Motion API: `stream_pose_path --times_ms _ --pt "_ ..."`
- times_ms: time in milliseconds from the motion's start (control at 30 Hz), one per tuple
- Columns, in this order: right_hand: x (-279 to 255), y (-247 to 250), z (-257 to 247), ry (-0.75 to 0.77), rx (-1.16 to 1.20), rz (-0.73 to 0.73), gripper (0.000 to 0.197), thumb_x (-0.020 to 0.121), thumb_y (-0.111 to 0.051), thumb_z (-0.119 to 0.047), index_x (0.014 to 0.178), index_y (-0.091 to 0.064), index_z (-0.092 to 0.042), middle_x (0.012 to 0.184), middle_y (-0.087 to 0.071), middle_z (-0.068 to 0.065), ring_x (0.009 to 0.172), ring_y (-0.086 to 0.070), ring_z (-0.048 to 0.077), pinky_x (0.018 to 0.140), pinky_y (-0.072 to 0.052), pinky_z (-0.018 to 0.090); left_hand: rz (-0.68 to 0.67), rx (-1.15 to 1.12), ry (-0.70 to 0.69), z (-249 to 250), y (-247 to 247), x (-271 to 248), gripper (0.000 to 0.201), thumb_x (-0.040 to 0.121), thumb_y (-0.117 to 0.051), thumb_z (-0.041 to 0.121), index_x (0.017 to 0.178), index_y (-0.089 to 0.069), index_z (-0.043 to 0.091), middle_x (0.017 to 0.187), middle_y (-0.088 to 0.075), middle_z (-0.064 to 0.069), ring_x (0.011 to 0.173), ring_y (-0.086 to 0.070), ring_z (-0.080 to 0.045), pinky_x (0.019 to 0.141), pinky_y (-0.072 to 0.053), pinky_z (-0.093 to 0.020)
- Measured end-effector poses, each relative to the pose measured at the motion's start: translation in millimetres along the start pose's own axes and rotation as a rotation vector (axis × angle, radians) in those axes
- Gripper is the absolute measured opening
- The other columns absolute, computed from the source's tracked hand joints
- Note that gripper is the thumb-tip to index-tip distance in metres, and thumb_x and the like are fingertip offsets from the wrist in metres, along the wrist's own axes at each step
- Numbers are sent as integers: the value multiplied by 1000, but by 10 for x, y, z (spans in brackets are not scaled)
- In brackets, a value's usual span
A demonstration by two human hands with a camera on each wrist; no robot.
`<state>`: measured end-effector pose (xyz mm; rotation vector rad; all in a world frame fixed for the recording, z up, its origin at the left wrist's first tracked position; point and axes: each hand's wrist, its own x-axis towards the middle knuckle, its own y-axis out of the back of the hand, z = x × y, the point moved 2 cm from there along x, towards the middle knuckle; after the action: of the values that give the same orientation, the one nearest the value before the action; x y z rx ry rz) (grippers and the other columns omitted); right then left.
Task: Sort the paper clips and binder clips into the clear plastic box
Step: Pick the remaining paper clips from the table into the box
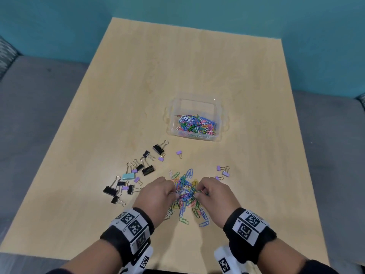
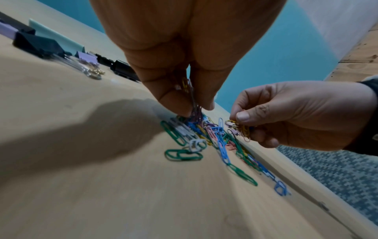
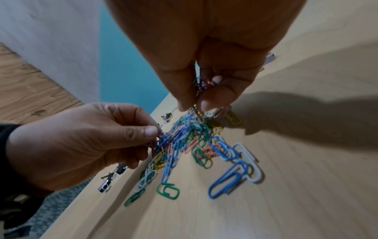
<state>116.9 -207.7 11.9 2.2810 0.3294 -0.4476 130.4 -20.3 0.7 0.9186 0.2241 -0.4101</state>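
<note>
On the wooden table, left to right: binder clips — black, lilac, one pale blue — lie scattered left of the hands; a heap of coloured paper clips sits near the front edge; a few more lilac clips lie to the right. Farther back, right of centre, the clear plastic box stands well apart from the heap, with a layer of paper clips already inside, bunched toward its near side. Nothing lies between heap and box.

Left hand: fingers curled, thumb and fingertips pinching a bunch of paper clips at the heap's left side, the bunch trailing down into the pile. Right hand: likewise curled, thumb and forefinger pinching a bunch at the heap's right side.

Both hands are palm-down, knuckles up, wrists angled inward toward each other — banded with black straps bearing printed marker squares.
</note>
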Motion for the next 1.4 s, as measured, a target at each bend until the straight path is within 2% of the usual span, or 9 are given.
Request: stream_pose_path --times_ms 233,467,667,800,900,1000,1100,1267,1400 --pt "46 80 73 -142 229 -60 13 81 -64 -18 73 -56 -24 67 -53 -5 58 -48 12 60 -51 37 20 -123 6 -20 75 39 10 83 -68 27 75 -65 22 77 -57 7 73 -56 -10 70 -48 -33" --pt "411 533 -230 -148 660 -16 8 85 -64 2 81 -58 2 62 -53 16 37 -48 12 35 -35 15 43 -485 55 294 489 466 15 81 -72 15 70 -66 22 56 -61 -3 51 -59 -21 51 -53 -32" --pt "1122 1038 -416 -113 670 217 16 84 -64 3 75 -55 -7 53 -59 3 42 -49 16 40 -44 25 196 -476 3 684 902 1226 13 80 -71 14 69 -63 15 58 -60 -5 52 -61 -23 54 -57 -32" --pt "1400 1140 -549 -123 543 189 8 85 -67 -11 90 -60 -10 77 -61 13 56 -61 21 50 -54 30 188 -256 -59 815 940 1504 7 80 -69 25 83 -69 18 70 -67 -1 67 -67 -24 71 -55 -40" --pt "1367 1160 -484 -94 298 140 38 83 -67 -29 117 -59 -16 108 -62 11 88 -65 25 74 -57 41 180 -69 -65 760 946 1441 25 85 -65 30 108 -68 20 96 -67 0 83 -64 -20 83 -49 -32" --pt "982 1147 -359 49 112 200 21 85 -63 -29 104 -64 -18 98 -65 0 84 -63 21 75 -52 39 222 -102 -69 545 945 1077 12 85 -64 27 96 -68 23 91 -64 4 81 -61 -18 78 -48 -32" --pt "406 856 -143 119 91 -30 5 86 -60 -20 82 -62 -21 69 -60 -8 61 -55 6 62 -44 27 -19 -255 -27 252 742 489 6 82 -64 26 77 -65 24 67 -62 15 63 -57 -6 66 -47 -31" --pt "-356 143 182 109 -22 -609 14 82 -51 -33 91 -60 -28 73 -57 -12 68 -51 2 74 -47 30 -547 -154 -37 -108 157 -405 6 77 -59 33 74 -62 30 75 -63 11 67 -54 2 75 -48 -25" --pt "-434 -230 75 80 51 -627 21 80 -50 -26 96 -62 -28 70 -58 -20 70 -50 -1 72 -44 21 -359 -256 -91 -105 -158 -520 14 81 -63 16 87 -67 28 81 -59 21 80 -54 8 75 -38 -9"
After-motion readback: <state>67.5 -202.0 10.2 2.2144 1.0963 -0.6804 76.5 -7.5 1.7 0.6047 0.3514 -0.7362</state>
